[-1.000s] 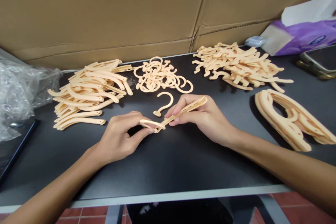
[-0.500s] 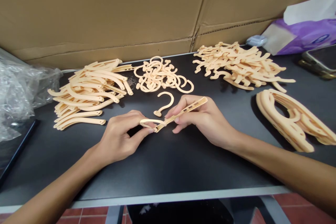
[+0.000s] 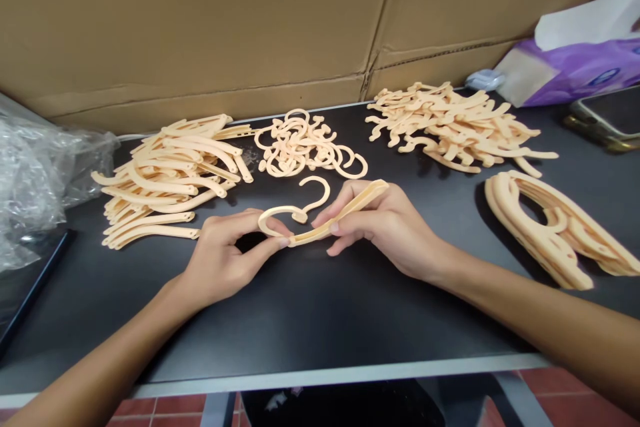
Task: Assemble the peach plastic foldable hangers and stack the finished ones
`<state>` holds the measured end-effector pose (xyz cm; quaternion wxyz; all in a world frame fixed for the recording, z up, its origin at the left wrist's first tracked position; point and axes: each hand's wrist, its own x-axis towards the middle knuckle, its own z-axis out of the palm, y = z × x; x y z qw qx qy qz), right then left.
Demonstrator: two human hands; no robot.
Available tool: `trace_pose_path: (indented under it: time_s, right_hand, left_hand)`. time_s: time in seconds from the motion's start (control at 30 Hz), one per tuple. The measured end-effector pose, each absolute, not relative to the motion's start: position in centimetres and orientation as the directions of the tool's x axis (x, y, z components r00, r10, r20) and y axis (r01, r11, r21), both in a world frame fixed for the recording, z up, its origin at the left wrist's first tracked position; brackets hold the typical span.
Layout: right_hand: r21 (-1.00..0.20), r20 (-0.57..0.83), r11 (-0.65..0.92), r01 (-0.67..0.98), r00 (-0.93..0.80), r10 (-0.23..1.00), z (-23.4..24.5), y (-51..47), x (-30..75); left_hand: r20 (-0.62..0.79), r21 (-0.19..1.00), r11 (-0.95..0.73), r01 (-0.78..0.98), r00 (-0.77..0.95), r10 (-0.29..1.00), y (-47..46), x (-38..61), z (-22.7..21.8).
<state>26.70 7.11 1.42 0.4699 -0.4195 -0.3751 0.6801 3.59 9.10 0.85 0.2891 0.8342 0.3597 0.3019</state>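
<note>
My left hand [image 3: 225, 257] pinches a peach plastic hook piece [image 3: 274, 219] between thumb and fingers. My right hand [image 3: 383, 223] grips a peach hanger arm [image 3: 345, 212], tilted up to the right. The hook's foot meets the arm's near end just above the black table [image 3: 325, 307]. A loose hook [image 3: 314, 195] lies right behind them.
A heap of hanger arms [image 3: 167, 170] lies at the left, a pile of hooks [image 3: 305, 145] in the middle back, another heap of parts [image 3: 455, 123] at the right. Stacked assembled hangers [image 3: 555, 227], a tissue pack [image 3: 580, 67], a plastic bag [image 3: 35, 173] and a cardboard wall [image 3: 250, 20] surround them.
The hook in my left hand has turned from edge-on to showing its open curve. My right hand has rolled the arm so its slotted side faces away.
</note>
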Motion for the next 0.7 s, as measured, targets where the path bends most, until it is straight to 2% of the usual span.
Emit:
trace_pose_path:
  time_s: [0.13,0.37,0.53,0.7]
  right_hand:
    - [-0.896,-0.213,-0.279,-0.347,-0.217,0.953,1.53,7.36,26.85]
    - [-0.912,-0.171,-0.223,-0.345,-0.174,0.97,1.69,7.55,27.02]
    - [-0.887,-0.178,-0.237,-0.396,-0.181,0.967,1.6,7.7,26.9]
    - [-0.843,-0.172,-0.26,-0.471,-0.222,0.96,1.49,7.64,26.78]
  left_hand:
    - [0.258,0.776,-0.483,0.405,0.495,0.83,9.15,3.43,0.78]
    - [0.214,0.915,-0.311,0.255,0.345,0.914,9.35,3.69,1.14]
    - [0.171,0.984,-0.177,0.005,0.23,0.958,9.73,3.42,1.28]
    - [0.026,0.986,0.024,-0.164,0.297,0.954,9.84,3.39,1.7]
